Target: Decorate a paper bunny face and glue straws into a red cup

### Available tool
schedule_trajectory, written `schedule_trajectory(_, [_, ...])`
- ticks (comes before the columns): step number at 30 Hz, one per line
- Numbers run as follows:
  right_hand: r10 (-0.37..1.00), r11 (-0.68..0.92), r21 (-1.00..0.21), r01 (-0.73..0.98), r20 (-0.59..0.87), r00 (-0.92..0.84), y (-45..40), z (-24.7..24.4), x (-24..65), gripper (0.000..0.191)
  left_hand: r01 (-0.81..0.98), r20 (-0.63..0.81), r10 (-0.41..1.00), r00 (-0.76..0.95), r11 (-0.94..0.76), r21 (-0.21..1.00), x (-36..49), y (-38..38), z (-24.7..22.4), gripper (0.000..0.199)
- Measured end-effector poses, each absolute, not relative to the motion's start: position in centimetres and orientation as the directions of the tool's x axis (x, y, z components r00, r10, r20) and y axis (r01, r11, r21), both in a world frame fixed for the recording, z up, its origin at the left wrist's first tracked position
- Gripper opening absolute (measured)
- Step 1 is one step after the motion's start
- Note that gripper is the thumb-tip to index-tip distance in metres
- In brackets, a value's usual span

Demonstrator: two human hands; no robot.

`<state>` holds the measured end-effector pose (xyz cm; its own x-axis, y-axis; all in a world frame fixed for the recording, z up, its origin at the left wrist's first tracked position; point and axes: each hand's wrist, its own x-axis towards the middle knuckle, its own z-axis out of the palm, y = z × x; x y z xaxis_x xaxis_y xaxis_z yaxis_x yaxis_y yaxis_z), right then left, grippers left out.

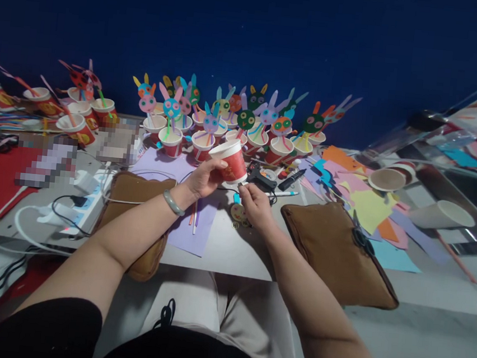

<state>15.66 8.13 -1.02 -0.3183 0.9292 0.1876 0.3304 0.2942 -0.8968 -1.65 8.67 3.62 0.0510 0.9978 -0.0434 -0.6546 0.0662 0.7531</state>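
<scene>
My left hand [205, 179] is closed round a red paper cup [232, 164], which it holds tilted above the table with the white rim toward the upper left. At the cup's lower right edge, my right hand [256, 204] has its thumb and finger pinched together. A small dark bit shows at those fingertips, too small to name. Below the right hand lies a small round pale disc with coloured marks [238, 213]. A black glue gun [263, 180] rests on the table just behind the right hand.
Behind my hands stand several red paper cups [170, 141] bearing colourful paper animal faces. Brown cushions [341, 251] lie to either side. Coloured paper scraps [370, 208] and scissors [362, 236] are at right. A power strip [92, 204] with cables is at left.
</scene>
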Motion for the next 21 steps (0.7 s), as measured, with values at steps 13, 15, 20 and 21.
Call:
schedule_trajectory(13, [0.929,0.203,-0.954,0.222,0.116,-0.351,8.27,-1.19,15.47,0.054,-0.682,-0.024,0.999,0.025,0.034,0.73,-1.77,8.83,3.31,0.037])
schedule_trajectory(15, [0.927,0.306,-0.897,0.319,0.205,-0.314,8.17,-1.21,15.59,0.049,-0.673,-0.039,0.998,0.044,0.059,0.737,-1.88,8.86,3.24,0.037])
schedule_trajectory(20, [0.93,0.341,-0.849,0.404,0.243,-0.275,8.04,-1.21,15.77,0.045,-0.639,0.001,0.997,0.072,0.046,0.768,-1.82,8.8,3.4,0.04])
schedule_trajectory(21, [0.934,0.313,-0.875,0.37,0.213,-0.286,8.05,-1.18,15.74,0.046,-0.641,0.017,0.997,0.07,0.032,0.767,-1.77,8.75,3.49,0.042])
